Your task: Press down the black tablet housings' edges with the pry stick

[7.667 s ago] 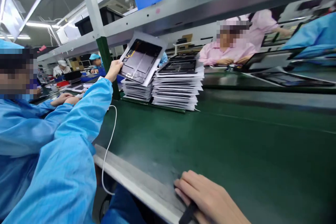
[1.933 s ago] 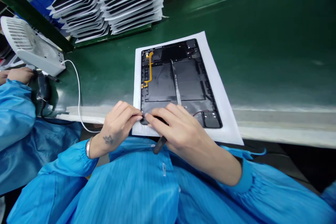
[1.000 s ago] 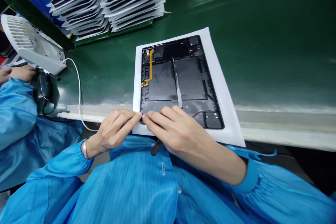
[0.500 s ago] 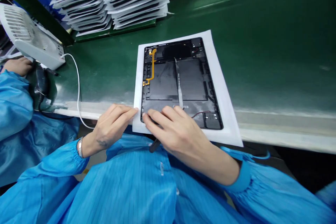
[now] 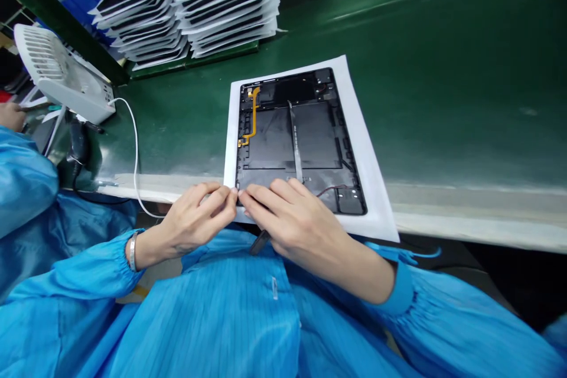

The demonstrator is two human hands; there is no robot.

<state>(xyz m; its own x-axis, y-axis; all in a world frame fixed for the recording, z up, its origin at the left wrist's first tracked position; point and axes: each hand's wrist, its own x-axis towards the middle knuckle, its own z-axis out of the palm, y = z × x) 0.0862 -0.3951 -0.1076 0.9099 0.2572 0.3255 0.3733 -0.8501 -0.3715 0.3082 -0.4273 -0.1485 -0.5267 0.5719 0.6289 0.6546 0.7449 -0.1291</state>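
An opened black tablet housing (image 5: 270,142) lies on a white foam-like sheet (image 5: 374,189) at the bench's front edge. An orange flex cable (image 5: 254,118) runs along its left side, and a grey ribbon cable (image 5: 296,144) crosses its middle. My left hand (image 5: 199,215) is closed, thumb and fingertips pinched together at the housing's lower left corner; anything between them is too small to make out. Over the lower edge rests my right hand (image 5: 301,221), its fingers curled round a black-handled tool (image 5: 260,242) whose tip is hidden. Both hands' fingertips nearly meet at that corner.
Two stacks of dark panels interleaved with white sheets (image 5: 230,6) stand at the back left. A white fan (image 5: 66,74) with a white cord (image 5: 135,153) is on the left, beside a black corded device (image 5: 78,142). A co-worker's blue sleeve (image 5: 26,177) is at far left.
My left hand has moved right, from the sheet's edge to the housing's corner, and its fingers have drawn into a pinch. My right hand keeps its place on the housing. The view has shifted slightly.
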